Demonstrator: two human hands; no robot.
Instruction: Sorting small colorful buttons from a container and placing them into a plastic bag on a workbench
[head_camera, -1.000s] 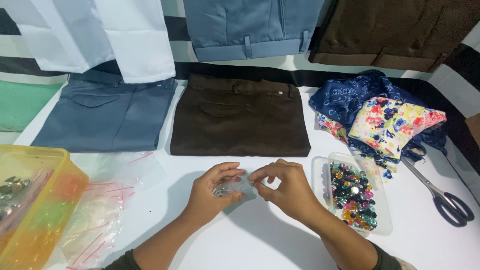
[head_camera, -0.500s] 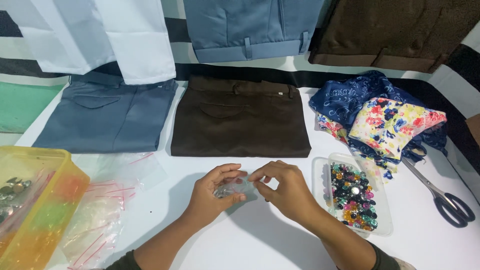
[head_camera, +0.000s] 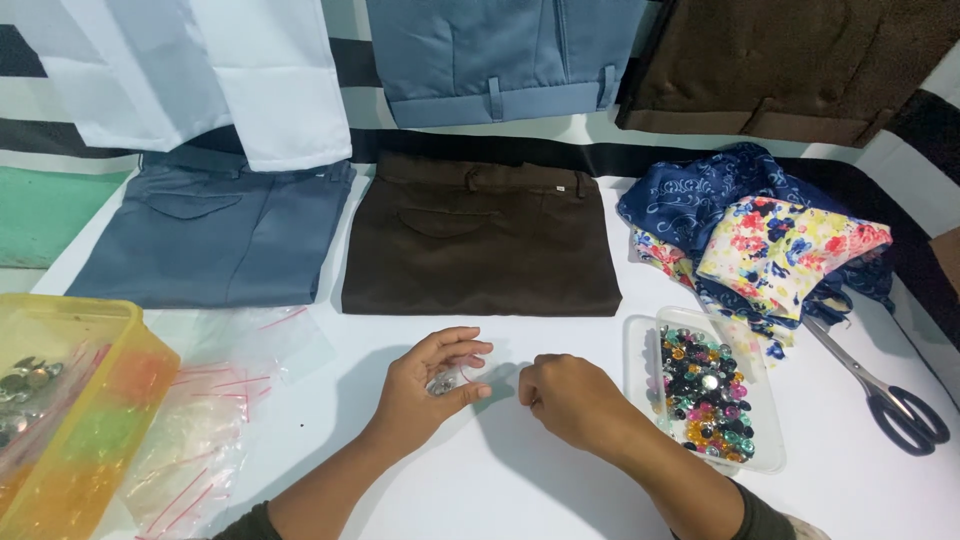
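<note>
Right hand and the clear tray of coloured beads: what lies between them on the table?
Nothing: in the head view only bare white table separates the right hand from the clear tray of coloured beads.

A clear plastic tray (head_camera: 640, 345), oblong with rounded corners, lies right of centre in the lower half of the frame, filled with multicoloured round gems. At the lower left edge stands a translucent yellow plastic tub (head_camera: 110, 385). Just right of it, a loose heap of small clear zip bags (head_camera: 205, 420) with thin red seal lines spreads over the white surface. At lower centre, the left hand (head_camera: 425, 385) pinches one small clear bag (head_camera: 462, 376).
</note>
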